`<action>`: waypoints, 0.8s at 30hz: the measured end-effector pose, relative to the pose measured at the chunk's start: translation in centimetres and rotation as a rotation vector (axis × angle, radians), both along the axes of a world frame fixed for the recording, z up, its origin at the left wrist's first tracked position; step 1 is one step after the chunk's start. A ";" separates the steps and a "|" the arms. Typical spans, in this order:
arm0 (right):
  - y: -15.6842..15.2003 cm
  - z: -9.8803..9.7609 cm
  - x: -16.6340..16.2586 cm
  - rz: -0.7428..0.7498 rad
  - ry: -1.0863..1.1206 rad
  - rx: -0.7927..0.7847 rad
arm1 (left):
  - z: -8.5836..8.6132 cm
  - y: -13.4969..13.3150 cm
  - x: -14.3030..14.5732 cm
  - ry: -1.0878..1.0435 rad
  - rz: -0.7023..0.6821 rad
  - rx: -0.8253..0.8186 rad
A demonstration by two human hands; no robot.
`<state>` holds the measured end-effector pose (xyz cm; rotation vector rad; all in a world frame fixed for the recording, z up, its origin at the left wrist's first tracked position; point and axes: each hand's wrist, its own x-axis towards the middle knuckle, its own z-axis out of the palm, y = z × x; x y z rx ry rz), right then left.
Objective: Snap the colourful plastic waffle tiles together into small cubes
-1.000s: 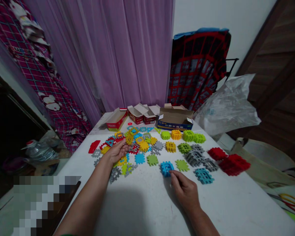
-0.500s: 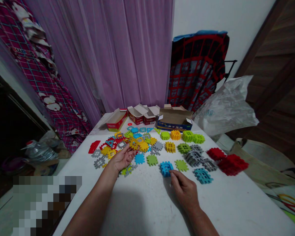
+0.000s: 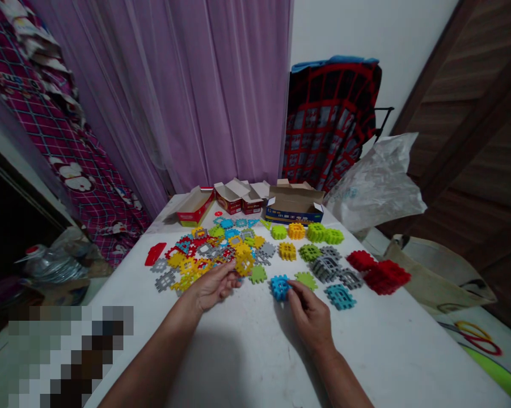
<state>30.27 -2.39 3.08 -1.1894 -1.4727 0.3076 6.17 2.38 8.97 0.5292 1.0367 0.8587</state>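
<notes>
My left hand [image 3: 215, 288] pinches a yellow interlocking building tile [image 3: 244, 262] with toothed edges and a window-like frame. It is tilted up above the near edge of a mixed pile of tiles [image 3: 204, 249]. My right hand [image 3: 311, 318] grips the right side of a small stack of blue interlocking tiles [image 3: 279, 288] with thumb and fingers. Between the two hands lies a flat green tile [image 3: 258, 275], and another green tile [image 3: 306, 280] rests just behind my right fingers. A teal tile stack [image 3: 340, 297] sits to the right of that hand.
Sorted stacks stand on the white table [image 3: 255, 362]: grey tiles [image 3: 325, 268], red tiles [image 3: 387, 276], yellow tiles [image 3: 287, 251] and green tiles [image 3: 316, 232]. Along the back are a red box [image 3: 195, 208] and a blue box [image 3: 294, 215], both open. A plastic bag [image 3: 376, 181] hangs at the right.
My left hand has moved right and closer to me, bringing the yellow tile out over the pile's edge and tilting it up. My right hand stays on the blue stack. The view has shifted slightly.
</notes>
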 end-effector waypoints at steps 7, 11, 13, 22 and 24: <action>0.6 2.1 -0.2 0.102 0.007 -0.067 | -1.5 -1.3 2.8 -0.055 -0.336 -0.067; 0.4 1.7 -0.6 0.159 0.052 -0.128 | -1.8 -1.2 3.7 0.005 -0.390 -0.031; 0.3 1.4 -0.8 0.148 0.130 -0.187 | -1.7 -1.3 4.0 0.062 -0.401 -0.006; 0.6 1.1 -1.1 0.096 0.471 -0.346 | -1.2 -2.2 5.0 0.209 -0.241 0.202; 0.6 1.1 -1.1 0.103 0.492 -0.353 | -1.0 -2.3 5.3 0.251 -0.226 0.258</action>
